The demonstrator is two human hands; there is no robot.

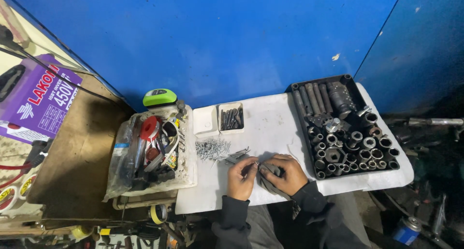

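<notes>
My left hand (pixel 241 177) pinches a small silver screw at its fingertips, just above a white board (pixel 270 128). My right hand (pixel 286 172) grips a grey rag (pixel 267 181) that hangs over the board's near edge; the two hands meet at the screw. A heap of small silver screws (pixel 211 148) lies on the board just left of my hands. Behind it stands a small white two-part box (pixel 218 119), its right part filled with dark screws (pixel 231 118).
A black tray (pixel 303 133) full of metal sockets and extension bars (pixel 353 140) sits right of my hands. A white tray (pixel 189 167) of mixed tools, tape and a green-lidded item (pixel 159 97) is to the left. A purple carton (pixel 41 101) lies far left. Blue wall behind.
</notes>
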